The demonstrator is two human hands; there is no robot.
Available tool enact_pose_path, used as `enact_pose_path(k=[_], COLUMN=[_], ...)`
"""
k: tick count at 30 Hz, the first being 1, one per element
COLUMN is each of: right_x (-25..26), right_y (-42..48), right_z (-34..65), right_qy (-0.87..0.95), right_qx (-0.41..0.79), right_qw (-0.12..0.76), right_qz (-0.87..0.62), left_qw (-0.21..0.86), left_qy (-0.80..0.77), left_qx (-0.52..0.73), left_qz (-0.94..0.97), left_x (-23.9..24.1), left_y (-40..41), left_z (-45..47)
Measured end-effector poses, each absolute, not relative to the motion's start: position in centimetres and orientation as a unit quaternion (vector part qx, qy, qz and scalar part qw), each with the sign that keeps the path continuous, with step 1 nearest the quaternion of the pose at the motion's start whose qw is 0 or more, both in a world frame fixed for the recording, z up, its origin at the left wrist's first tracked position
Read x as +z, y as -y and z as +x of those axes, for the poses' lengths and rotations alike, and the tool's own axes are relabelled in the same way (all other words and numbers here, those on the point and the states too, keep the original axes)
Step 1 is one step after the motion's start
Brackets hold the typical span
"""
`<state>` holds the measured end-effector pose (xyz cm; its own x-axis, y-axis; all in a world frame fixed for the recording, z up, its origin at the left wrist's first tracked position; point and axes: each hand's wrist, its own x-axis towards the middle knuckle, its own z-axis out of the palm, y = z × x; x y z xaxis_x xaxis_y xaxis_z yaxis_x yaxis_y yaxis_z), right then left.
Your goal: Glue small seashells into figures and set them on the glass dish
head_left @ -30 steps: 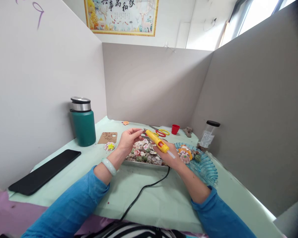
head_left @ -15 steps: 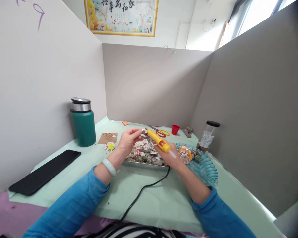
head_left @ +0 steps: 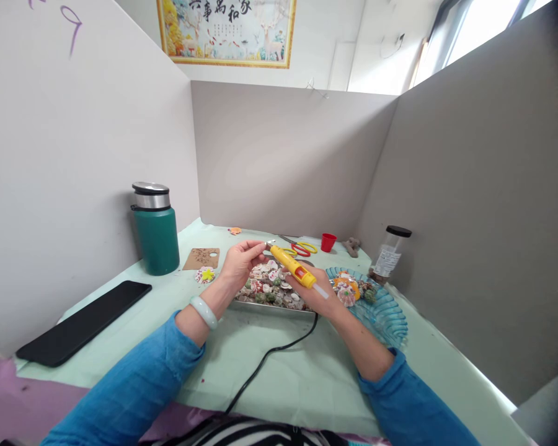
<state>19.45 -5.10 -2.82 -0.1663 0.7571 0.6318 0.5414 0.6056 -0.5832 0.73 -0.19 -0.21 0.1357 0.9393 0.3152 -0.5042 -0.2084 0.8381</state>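
Observation:
My left hand (head_left: 240, 262) is raised over a metal tray (head_left: 270, 306) of small shells, its fingertips pinched on a tiny pale piece that I cannot make out. My right hand (head_left: 312, 291) grips a yellow glue gun (head_left: 292, 267) with a clear glue stick at its rear. The gun's tip points left and touches the pinched piece. A black cord (head_left: 265, 359) runs from the gun down across the table toward me.
A blue glass plate (head_left: 385, 316) with decorated shells lies right of the tray. A green flask (head_left: 155, 229), a black phone (head_left: 84, 322), a brown card (head_left: 201, 257), red and yellow scissors (head_left: 303, 248), a red cup (head_left: 328, 241) and a dark-lidded jar (head_left: 390, 254) stand around. Grey partitions enclose the table.
The glue gun has shifted slightly left, bringing its tip up to the piece pinched in my left hand. The left hand has stayed in place.

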Motion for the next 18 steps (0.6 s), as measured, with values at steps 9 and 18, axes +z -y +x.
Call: enact_pose_path(k=[9,18], right_x=[-2.92,-2.67], right_y=[4.87,5.20], right_z=[19.66,19.36], right_qy=[0.733,0.738], right_qx=[0.108,0.112], right_qw=[0.483,0.487], right_qz=[-0.467,-0.454], left_qw=[0.579,0.574], left_qy=[-0.229,-0.229], left_qx=[0.621,0.622], left_qz=[0.477,0.481], left_x=[-0.14,-0.20], left_y=[0.25,0.19], left_z=[0.75,0.72])
